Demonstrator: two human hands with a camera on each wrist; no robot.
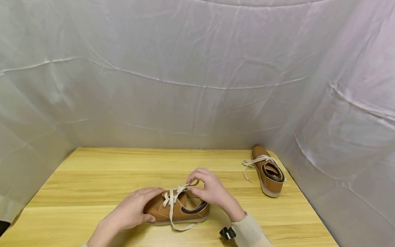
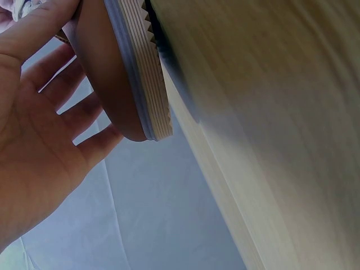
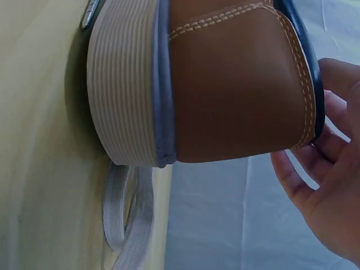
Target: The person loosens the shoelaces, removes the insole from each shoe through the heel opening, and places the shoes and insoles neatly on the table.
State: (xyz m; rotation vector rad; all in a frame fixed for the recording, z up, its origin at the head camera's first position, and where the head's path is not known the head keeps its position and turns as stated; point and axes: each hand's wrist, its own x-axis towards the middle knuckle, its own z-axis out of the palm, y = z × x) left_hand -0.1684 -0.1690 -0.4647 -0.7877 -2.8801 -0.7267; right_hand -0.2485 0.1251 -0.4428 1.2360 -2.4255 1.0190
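A brown leather shoe [image 1: 160, 209] with cream laces lies on the table, toe to the left. My left hand [image 1: 134, 207] grips it round the toe, thumb on the near side and fingers over the far side. Close to the shoe's toe and ridged sole [image 2: 143, 73], the left wrist view shows that palm. Over the shoe's opening, my right hand [image 1: 208, 187] pinches the shoelace [image 1: 180, 188] by the tongue between thumb and forefinger. From the right wrist, the heel [image 3: 236, 90] hides the fingertips. One loose lace [image 1: 171, 209] hangs down the near side onto the table.
A second brown shoe [image 1: 271, 181] with loose laces stands at the table's right edge. By my right sleeve [image 1: 251, 230] sits a small black object [image 1: 227, 233]. Grey cloth [image 1: 185, 103] hangs round the back and sides of the wooden table [image 1: 123, 171].
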